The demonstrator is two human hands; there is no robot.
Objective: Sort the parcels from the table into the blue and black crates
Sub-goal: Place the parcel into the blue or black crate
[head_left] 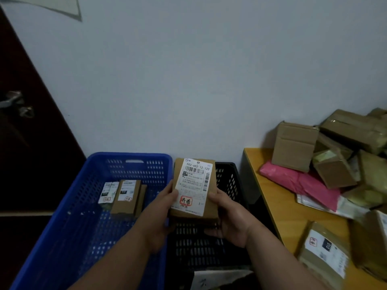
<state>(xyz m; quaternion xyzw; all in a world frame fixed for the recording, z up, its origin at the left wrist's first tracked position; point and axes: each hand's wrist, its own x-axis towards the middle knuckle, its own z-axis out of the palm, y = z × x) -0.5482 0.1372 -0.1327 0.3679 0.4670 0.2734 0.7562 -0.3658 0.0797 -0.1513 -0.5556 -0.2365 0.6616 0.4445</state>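
Pale wall behind, crates below — my left hand (165, 197) and right hand (228, 214) grip the labelled cardboard parcel (193, 188) by its long edges over the black crate (228, 176) beside the blue crate (134, 160) — stiff, probably light.

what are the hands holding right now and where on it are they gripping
Both hands hold one brown labelled parcel above the crates. The left hand grips its lower left edge; the right hand grips its lower right edge and supports it from below.
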